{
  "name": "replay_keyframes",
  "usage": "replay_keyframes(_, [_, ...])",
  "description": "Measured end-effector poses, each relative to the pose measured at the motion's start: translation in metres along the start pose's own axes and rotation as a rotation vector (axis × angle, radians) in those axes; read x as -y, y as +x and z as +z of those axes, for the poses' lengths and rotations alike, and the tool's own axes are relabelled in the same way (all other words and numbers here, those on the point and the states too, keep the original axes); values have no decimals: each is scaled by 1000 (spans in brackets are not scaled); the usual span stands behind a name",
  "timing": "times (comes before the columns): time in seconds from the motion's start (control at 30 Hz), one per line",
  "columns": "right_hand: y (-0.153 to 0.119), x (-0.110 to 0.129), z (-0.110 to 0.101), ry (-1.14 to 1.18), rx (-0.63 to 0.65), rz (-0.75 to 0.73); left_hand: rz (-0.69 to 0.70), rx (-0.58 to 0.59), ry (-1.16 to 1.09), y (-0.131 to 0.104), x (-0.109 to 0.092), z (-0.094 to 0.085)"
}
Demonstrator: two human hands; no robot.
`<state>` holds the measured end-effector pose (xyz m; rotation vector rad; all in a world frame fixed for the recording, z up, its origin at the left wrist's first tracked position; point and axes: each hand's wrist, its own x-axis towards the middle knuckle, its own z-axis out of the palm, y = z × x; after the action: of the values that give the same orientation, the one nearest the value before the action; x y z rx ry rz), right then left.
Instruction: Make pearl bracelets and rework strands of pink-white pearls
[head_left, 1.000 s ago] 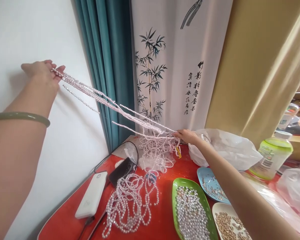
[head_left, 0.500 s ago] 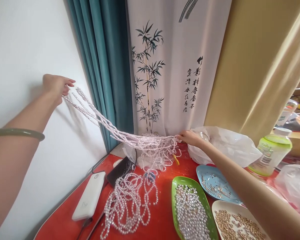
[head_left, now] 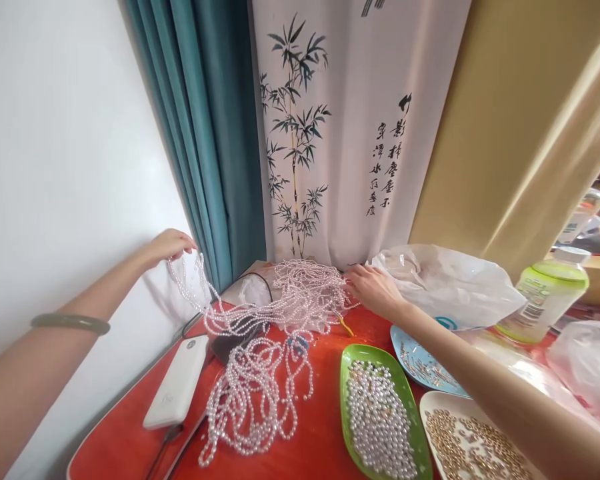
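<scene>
My left hand point(head_left: 171, 245), at the wall beside the teal curtain, pinches one end of a bundle of pale pink bead strands point(head_left: 240, 316). From it the strands sag down and run right into a heap at the back of the table. My right hand point(head_left: 373, 287) rests at the right side of that heap, fingers on the beads; its fingertips are partly hidden, so I cannot make out a firm grip. Nearer me lies a second tangle of bead strands point(head_left: 253, 393).
A green tray point(head_left: 347, 427) of loose silvery beads, a blue plate point(head_left: 405, 353) and a white plate point(head_left: 430, 400) with small golden pieces stand on the right. A white power bank point(head_left: 177, 383) with a cable lies left. Behind are a plastic bag point(head_left: 445, 287) and a bottle point(head_left: 545, 297).
My left hand has come down and to the right, so the stretched strands now hang slack. My right hand has stayed near the heap, turned more palm down.
</scene>
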<state>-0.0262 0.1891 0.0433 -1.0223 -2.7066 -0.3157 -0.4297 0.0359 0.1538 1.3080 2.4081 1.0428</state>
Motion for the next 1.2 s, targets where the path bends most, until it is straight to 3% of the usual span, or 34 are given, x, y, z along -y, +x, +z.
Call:
replay_keyframes(0.07, [2, 16, -1, -26, -72, -57, 16, 68, 103, 0, 4, 19])
replay_keyframes(0.17, [10, 34, 7, 29, 49, -140, 86, 90, 194, -1, 3, 57])
replay_keyframes(0.27, [21, 40, 21, 54, 85, -51, 179, 84, 195, -9, -7, 106])
replay_keyframes(0.47, [33, 42, 36, 93, 89, 65, 344, 209, 106, -45, -35, 222])
replay_keyframes(0.57, [31, 39, 37, 116, 88, 83, 353, 240, 148, -58, -43, 256])
replay_keyframes(0.67, [27, 30, 34, 139, 81, 101, 368, 238, 199, -59, -48, 260])
replay_keyframes(0.87, [18, 18, 28, 138, 51, 85, 410, 160, 266, -51, -58, 232])
replay_keyframes(1.03, [18, 20, 28, 118, 34, 69, 444, 114, 231, -47, -62, 225])
replay_keyframes(1.13, [24, 6, 27, 107, 38, 131, 453, 126, 138, -36, -63, 215])
replay_keyframes(1.2, [30, -11, 27, 98, 42, 229, 443, 134, 45, -23, -63, 198])
